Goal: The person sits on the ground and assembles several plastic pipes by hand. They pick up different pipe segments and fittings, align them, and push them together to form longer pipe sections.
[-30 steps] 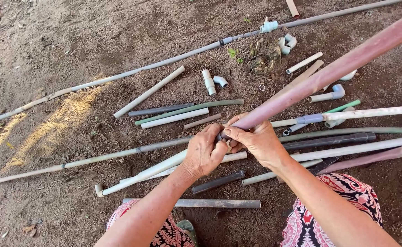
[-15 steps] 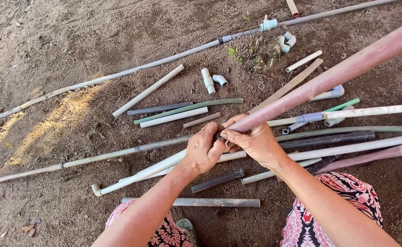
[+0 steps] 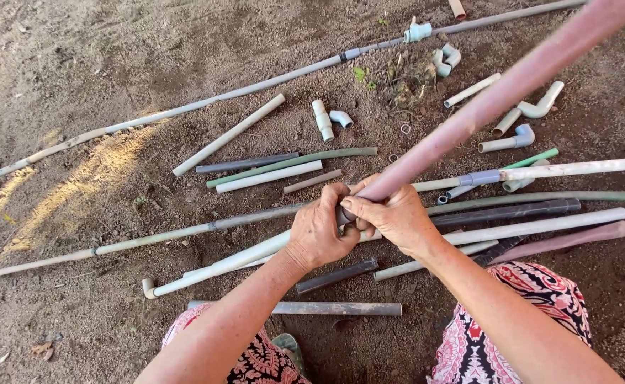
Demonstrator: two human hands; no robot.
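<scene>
Two pipes brought end to end at one joint: pinkish pipe (image 3: 497,92) slanting up and away from the fingers toward the upper right, pale pipe (image 3: 220,264) running down-left from them to a small elbow (image 3: 149,288) on the dirt. Joint itself hidden inside the grip, apparently a dark coupling (image 3: 346,214) glimpsed between the hands. Left hand (image 3: 323,231) wrapped fully closed round the near end of the pale pipe, knuckles up, likely to keep that side from turning. Right hand (image 3: 390,217) closed round the low end of the pinkish pipe, fingers (image 3: 361,207) curled over the top and thumb tucked below, seemingly to steer the long raised length into line. Raised angle of the pinkish pipe probably owed to its length, the far end out of frame.

Just beyond the fingers: long thin pipe (image 3: 184,231) lying crosswise on the ground, passing under the hands. Right of the fingers: several parallel lengths, among them a dark pipe (image 3: 504,212) and a white pipe (image 3: 540,226). Near side of the fingers: short dark offcut (image 3: 337,275) and grey offcut (image 3: 326,308), beside patterned clothing (image 3: 540,299). Well beyond the fingers: loose grey elbows (image 3: 341,118) and a bent fitting (image 3: 533,108), laid within reach on bare soil (image 3: 77,71).
</scene>
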